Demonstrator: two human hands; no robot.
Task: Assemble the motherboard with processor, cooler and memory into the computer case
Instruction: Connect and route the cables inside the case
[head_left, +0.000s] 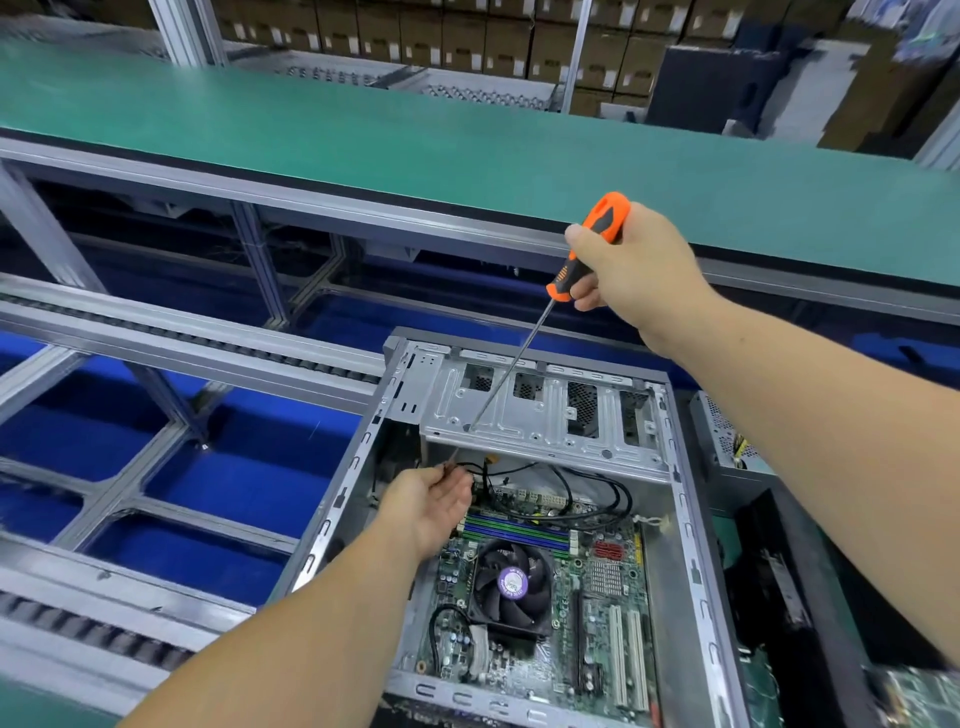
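An open grey computer case (691, 566) lies on its side in front of me. The green motherboard (592, 618) sits inside it, with a black cooler fan (511, 584) and blue and green memory slots (519, 532). My right hand (631, 262) grips the orange and black handle of a long screwdriver (511, 364). Its shaft slants down through a hole in the drive bay plate (540, 410). My left hand (431, 501) is under the plate at the board's far left corner, its fingertips pinching the screwdriver tip. Black cables (597, 493) loop nearby.
A green-topped bench (363, 130) runs across behind the case. Conveyor rails (156, 332) and a blue floor lie to the left. A metal power supply box (719, 436) and black panels (789, 582) sit right of the case. Cardboard boxes are stacked far back.
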